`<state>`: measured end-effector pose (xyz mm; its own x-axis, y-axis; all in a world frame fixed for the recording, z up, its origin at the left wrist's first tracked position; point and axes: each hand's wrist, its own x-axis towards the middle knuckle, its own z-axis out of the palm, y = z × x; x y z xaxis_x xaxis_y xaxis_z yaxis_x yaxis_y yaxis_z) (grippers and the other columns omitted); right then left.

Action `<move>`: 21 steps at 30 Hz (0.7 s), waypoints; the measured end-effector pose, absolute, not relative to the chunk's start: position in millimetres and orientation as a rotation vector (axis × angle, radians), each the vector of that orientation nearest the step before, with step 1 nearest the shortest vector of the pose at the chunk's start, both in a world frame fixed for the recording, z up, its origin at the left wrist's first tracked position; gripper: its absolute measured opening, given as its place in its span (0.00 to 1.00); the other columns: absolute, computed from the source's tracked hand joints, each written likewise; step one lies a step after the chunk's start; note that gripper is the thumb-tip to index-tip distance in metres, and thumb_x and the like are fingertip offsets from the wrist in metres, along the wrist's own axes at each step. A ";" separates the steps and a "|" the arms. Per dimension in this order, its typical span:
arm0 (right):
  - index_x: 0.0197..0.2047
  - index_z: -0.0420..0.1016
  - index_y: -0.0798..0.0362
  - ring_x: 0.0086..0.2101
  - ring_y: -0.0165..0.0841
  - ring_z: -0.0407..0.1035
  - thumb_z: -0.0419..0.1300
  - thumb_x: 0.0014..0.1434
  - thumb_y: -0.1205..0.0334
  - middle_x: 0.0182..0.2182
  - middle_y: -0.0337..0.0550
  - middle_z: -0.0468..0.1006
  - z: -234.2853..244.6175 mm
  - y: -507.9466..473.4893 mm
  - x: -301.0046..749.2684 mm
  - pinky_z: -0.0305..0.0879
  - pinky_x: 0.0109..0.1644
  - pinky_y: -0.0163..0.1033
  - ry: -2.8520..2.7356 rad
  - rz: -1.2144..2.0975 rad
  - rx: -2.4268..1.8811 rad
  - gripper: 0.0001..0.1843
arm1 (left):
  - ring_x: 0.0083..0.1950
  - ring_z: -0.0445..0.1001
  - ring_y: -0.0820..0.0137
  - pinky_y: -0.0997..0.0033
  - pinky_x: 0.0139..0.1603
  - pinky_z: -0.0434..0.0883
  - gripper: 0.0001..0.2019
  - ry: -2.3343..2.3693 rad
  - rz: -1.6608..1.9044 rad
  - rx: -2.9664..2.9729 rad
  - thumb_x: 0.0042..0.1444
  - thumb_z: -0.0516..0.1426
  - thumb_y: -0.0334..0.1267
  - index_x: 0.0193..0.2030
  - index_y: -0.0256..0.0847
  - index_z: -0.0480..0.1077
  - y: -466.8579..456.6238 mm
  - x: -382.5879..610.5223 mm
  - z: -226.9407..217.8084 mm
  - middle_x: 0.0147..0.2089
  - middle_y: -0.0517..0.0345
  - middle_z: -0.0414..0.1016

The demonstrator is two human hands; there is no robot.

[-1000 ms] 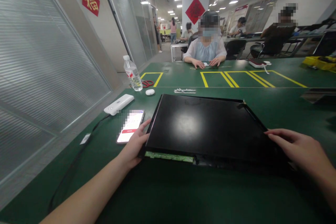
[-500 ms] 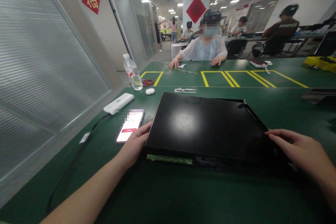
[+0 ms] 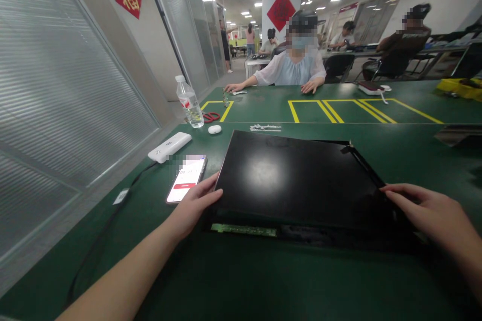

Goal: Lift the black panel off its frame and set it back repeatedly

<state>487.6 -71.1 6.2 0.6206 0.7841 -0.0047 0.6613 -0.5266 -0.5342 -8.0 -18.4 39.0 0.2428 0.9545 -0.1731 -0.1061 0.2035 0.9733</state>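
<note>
A glossy black display panel point(image 3: 297, 185) lies before me over the green table, a strip of green circuit board point(image 3: 244, 230) showing along its near edge. My left hand point(image 3: 190, 213) grips the panel's left side, the thumb resting over its edge and the fingers partly hidden. At the opposite side, my right hand point(image 3: 425, 208) pinches the panel's dark rim between thumb and fingers. The panel's right side sits a little apart from a dark frame point(image 3: 371, 165) around it. What lies beneath the panel is hidden.
Left of the panel lie a lit phone point(image 3: 187, 180), a white power bank point(image 3: 170, 147) with a black cable, an earbud case point(image 3: 215, 130), red scissors point(image 3: 211, 117) and a water bottle point(image 3: 189, 103). Small pale strips point(image 3: 265, 128) lie beyond the panel. Across the table sits a co-worker point(image 3: 295, 67).
My left thumb now shows over the panel's left edge. The panel and my right hand have barely moved. The co-worker's hand and a small strip have shifted to the left.
</note>
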 end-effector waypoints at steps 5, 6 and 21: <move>0.34 0.86 0.40 0.31 0.49 0.76 0.58 0.36 0.30 0.29 0.42 0.83 4.1 -69.9 490.0 0.68 0.37 0.51 -1.159 0.333 -2.349 0.30 | 0.81 0.59 0.44 0.50 0.79 0.58 0.29 1.087 1.015 1.130 0.49 0.77 0.44 0.59 0.47 0.84 -16.7 -13.5 32.9 0.70 0.47 0.77; 0.34 0.86 0.40 0.31 0.49 0.76 0.58 0.37 0.30 0.29 0.42 0.84 3.5 -70.0 490.7 0.68 0.37 0.51 -1.166 0.328 -2.339 0.30 | 0.81 0.57 0.45 0.51 0.80 0.57 0.28 1.091 1.035 1.137 0.49 0.77 0.44 0.59 0.47 0.84 -16.5 -13.9 32.4 0.71 0.47 0.77; 0.50 0.81 0.44 0.41 0.52 0.80 0.60 0.38 0.33 0.42 0.46 0.88 -0.1 -67.5 491.1 0.73 0.48 0.55 -1.046 0.420 -2.222 0.39 | 0.74 0.70 0.39 0.48 0.72 0.70 0.26 0.908 1.076 1.058 0.48 0.77 0.41 0.56 0.43 0.85 -21.6 -3.0 41.8 0.65 0.44 0.82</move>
<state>491.1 -67.5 -0.1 0.6327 0.7742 -0.0155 0.5702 -0.4793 -0.6672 -3.0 -21.6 41.8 0.2399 0.9683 -0.0698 -0.2319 0.1270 0.9644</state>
